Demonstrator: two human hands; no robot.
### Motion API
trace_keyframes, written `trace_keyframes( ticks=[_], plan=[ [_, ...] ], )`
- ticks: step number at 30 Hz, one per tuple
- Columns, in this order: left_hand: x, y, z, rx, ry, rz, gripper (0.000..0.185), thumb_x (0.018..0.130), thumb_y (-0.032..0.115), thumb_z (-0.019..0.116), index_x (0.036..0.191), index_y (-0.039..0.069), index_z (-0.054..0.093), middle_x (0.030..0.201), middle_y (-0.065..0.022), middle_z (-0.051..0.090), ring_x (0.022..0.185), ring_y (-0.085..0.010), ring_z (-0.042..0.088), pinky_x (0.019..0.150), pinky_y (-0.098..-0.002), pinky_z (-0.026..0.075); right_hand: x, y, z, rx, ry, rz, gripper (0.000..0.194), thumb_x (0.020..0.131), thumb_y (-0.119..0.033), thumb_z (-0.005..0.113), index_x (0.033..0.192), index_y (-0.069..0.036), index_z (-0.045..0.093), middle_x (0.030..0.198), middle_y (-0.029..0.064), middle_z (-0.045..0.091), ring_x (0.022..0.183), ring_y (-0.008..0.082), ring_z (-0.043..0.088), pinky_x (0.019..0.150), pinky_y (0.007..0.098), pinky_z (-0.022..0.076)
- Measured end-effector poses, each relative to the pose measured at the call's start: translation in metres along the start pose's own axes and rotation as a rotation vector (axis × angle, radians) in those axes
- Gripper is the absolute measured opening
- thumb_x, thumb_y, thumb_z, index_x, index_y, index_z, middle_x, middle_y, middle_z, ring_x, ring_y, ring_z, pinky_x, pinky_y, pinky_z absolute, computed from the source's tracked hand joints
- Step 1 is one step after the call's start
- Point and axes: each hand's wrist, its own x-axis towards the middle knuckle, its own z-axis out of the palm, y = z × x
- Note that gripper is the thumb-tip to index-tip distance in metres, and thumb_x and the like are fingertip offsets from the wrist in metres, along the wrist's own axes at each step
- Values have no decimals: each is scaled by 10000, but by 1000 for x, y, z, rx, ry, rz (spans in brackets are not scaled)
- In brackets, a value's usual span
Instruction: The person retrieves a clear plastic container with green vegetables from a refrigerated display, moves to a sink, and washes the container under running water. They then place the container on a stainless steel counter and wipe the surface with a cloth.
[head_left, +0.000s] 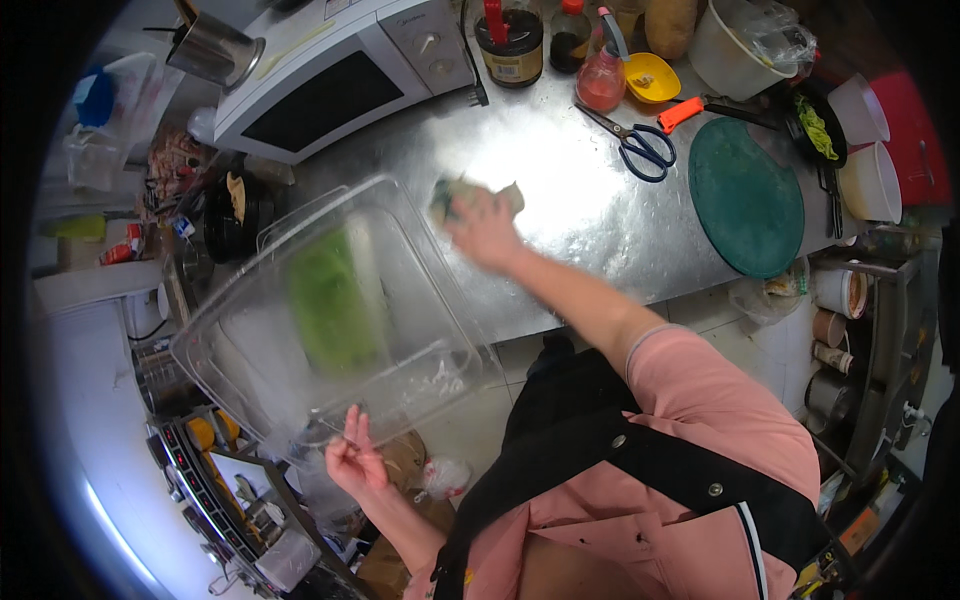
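My right hand (484, 232) presses a crumpled cloth (510, 196) with a dark green patch flat onto the stainless steel counter (585, 247). My left hand (356, 457) is at the near rim of a large clear plastic container (442, 300), its fingers against the rim. The container is tilted and reaches out past the counter's front edge. A blurred green block (330, 300) shows in or through the container; I cannot tell which, nor what it is.
A Midea microwave (315, 97) stands at the back left. Toward the right lie scissors (630, 142), an orange-handled tool (682, 114) and a round green cutting board (746, 199). Behind them stand a spray bottle (601, 79), a yellow dish (652, 77) and a white bucket (739, 52).
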Motion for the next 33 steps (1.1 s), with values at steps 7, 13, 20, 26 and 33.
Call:
trace_keyframes(
  ticks=[7, 13, 20, 26, 33],
  plan=[
    [33, -18, 26, -12, -185, -199, 155, 751, 0, 415, 607, -29, 465, 1169, -391, 417, 1042, -485, 492, 731, -442, 571, -117, -57, -34, 227, -336, -322, 355, 807, -285, 482, 1157, -280, 537, 1311, 88, 412, 1262, 362, 286, 980, 615, 210],
    [61, -51, 50, 195, -55, -234, 151, 748, 5, 422, 612, -35, 474, 1093, -386, 475, 966, -487, 538, 725, -466, 563, -115, 92, -121, -354, 190, 672, 279, 794, -150, 505, 1061, -155, 584, 1194, 105, 508, 1067, 332, 442, 853, 487, 361],
    [88, -76, 92, 432, -72, -242, 144, 726, 4, 440, 588, -29, 464, 996, -366, 529, 868, -463, 586, 700, -433, 571, -73, 67, -82, -24, -46, -63, 254, 805, -246, 493, 1032, -217, 602, 1107, 67, 556, 979, 278, 503, 780, 419, 389],
    [124, -87, 116, 686, -75, -363, 175, 720, 29, 462, 554, 7, 410, 959, -340, 558, 761, -408, 627, 492, -292, 568, -65, 137, -88, -294, 182, 608, 320, 755, -140, 507, 1069, -138, 568, 1150, 52, 540, 920, 265, 510, 697, 391, 408],
    [165, -109, 148, 1014, -185, -458, 127, 710, 45, 449, 591, 9, 426, 851, -278, 600, 658, -360, 639, 384, -233, 509, -77, 137, -98, -323, 281, 497, 273, 747, -122, 499, 1006, -108, 585, 1018, 54, 573, 785, 247, 525, 629, 370, 423]
  ],
)
